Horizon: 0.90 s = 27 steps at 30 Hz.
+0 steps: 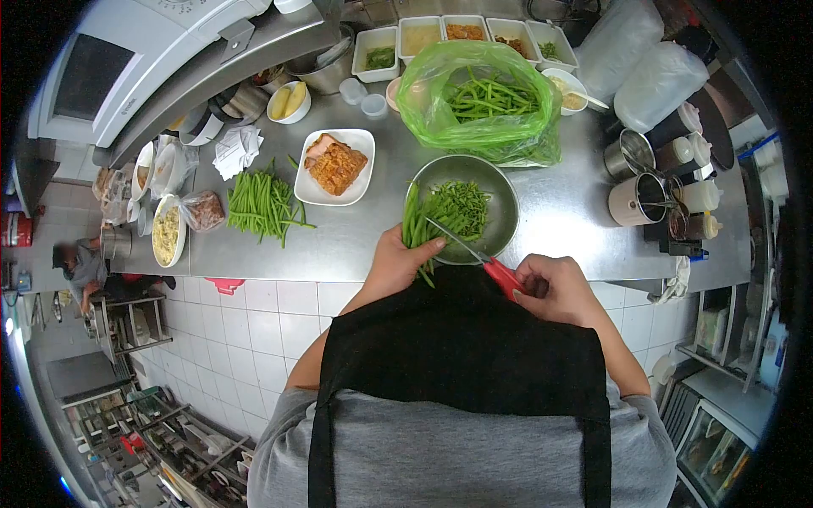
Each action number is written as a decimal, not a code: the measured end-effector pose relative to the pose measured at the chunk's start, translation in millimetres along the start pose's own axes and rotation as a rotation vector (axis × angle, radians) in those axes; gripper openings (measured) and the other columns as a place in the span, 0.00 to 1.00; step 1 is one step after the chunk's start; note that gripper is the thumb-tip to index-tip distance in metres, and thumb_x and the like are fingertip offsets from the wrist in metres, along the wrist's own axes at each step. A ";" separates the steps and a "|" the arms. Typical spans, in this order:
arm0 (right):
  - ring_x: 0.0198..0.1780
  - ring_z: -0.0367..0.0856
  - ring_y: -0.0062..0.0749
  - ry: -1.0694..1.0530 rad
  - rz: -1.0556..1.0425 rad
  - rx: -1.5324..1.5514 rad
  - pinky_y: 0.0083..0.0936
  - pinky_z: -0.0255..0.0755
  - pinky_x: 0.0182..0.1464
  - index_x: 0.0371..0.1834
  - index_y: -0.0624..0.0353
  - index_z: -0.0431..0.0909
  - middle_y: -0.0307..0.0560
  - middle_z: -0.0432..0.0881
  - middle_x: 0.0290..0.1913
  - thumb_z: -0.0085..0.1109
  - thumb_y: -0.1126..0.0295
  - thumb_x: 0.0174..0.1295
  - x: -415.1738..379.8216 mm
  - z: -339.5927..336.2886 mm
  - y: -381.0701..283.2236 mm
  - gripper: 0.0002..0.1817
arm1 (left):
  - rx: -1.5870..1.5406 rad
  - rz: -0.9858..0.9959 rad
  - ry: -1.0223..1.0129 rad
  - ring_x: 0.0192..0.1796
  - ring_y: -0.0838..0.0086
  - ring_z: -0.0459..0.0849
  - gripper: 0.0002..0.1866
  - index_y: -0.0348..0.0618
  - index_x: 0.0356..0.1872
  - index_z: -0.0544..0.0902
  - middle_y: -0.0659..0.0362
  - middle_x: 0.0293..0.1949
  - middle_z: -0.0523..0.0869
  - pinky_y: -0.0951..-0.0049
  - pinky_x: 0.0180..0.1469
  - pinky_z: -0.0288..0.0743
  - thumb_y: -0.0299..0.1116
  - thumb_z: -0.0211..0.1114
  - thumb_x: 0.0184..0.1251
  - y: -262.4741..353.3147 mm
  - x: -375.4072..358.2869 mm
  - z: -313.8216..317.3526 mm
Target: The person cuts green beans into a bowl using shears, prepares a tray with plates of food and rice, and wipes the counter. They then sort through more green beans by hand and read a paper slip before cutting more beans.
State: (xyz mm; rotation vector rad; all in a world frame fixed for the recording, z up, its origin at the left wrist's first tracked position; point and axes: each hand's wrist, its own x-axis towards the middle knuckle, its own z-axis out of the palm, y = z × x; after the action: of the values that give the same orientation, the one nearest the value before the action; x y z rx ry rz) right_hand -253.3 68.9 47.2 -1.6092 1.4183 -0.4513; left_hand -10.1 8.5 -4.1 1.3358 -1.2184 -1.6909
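My left hand (396, 257) is closed around a small bunch of green beans (414, 218) over the near left rim of a metal bowl (506, 203). Chopped green bean pieces (464, 208) lie in that bowl. My right hand (556, 286) grips a pair of scissors (502, 275) by the red handles. The blades point up and left over the bowl, close to the bunch. Behind the bowl sits a green plastic bag (415, 114) of whole beans (493, 95). A loose pile of whole beans (261, 206) rests on the counter to the left.
On the steel counter (356, 254) stand a white dish (366, 188) of browned meat, several white tubs (421, 35) at the back, and metal pots (628, 154) with bottles (701, 196) at right. Another person (88, 264) is far left. A microwave (127, 63) overhangs the back left.
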 end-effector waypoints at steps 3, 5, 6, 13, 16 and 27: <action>0.20 0.79 0.28 0.036 -0.033 -0.002 0.22 0.71 0.25 0.26 0.59 0.76 0.42 0.79 0.18 0.66 0.66 0.43 -0.3 2.4 2.3 0.11 | -0.011 0.003 0.000 0.35 0.80 0.77 0.12 0.32 0.43 0.77 0.59 0.36 0.82 0.79 0.39 0.71 0.24 0.64 0.57 -0.6 -0.8 1.2; 0.20 0.79 0.28 0.059 -0.043 0.008 0.22 0.71 0.25 0.26 0.58 0.76 0.42 0.79 0.18 0.66 0.66 0.43 -1.7 2.3 0.4 0.11 | -0.025 0.014 -0.006 0.35 0.80 0.77 0.13 0.32 0.43 0.77 0.59 0.36 0.82 0.79 0.39 0.71 0.24 0.64 0.57 1.5 -1.4 0.5; 0.20 0.79 0.27 0.053 -0.050 0.001 0.22 0.71 0.25 0.26 0.58 0.75 0.41 0.79 0.18 0.66 0.67 0.43 -1.3 2.3 0.6 0.11 | -0.018 0.008 -0.010 0.36 0.80 0.77 0.13 0.31 0.43 0.77 0.59 0.36 0.82 0.79 0.39 0.71 0.24 0.64 0.57 -0.1 -0.5 -0.9; 0.19 0.79 0.27 0.068 -0.075 -0.005 0.22 0.72 0.25 0.25 0.57 0.75 0.40 0.78 0.18 0.66 0.67 0.43 -1.2 0.5 -2.6 0.10 | 0.013 0.026 -0.016 0.36 0.79 0.78 0.13 0.31 0.43 0.77 0.59 0.36 0.82 0.78 0.40 0.72 0.24 0.63 0.57 -1.4 2.2 -3.4; 0.19 0.78 0.29 0.059 -0.089 -0.024 0.23 0.72 0.25 0.26 0.57 0.75 0.41 0.78 0.18 0.66 0.66 0.43 0.2 0.5 -2.5 0.11 | 0.043 0.016 -0.006 0.36 0.79 0.78 0.13 0.31 0.43 0.77 0.59 0.35 0.83 0.78 0.39 0.72 0.25 0.64 0.57 0.4 1.3 -3.0; 0.19 0.79 0.31 0.022 -0.045 -0.030 0.24 0.71 0.25 0.25 0.58 0.75 0.43 0.78 0.18 0.66 0.66 0.43 0.6 0.7 -1.3 0.11 | 0.053 0.085 0.050 0.36 0.79 0.78 0.14 0.31 0.43 0.77 0.58 0.36 0.83 0.78 0.40 0.72 0.26 0.65 0.56 -3.9 2.2 -2.5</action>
State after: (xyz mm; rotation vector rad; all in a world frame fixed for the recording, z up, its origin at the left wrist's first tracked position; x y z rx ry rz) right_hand -251.8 68.5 47.7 -1.6678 1.4142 -0.4767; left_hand -8.0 7.3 -8.6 1.3308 -1.2805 -1.5675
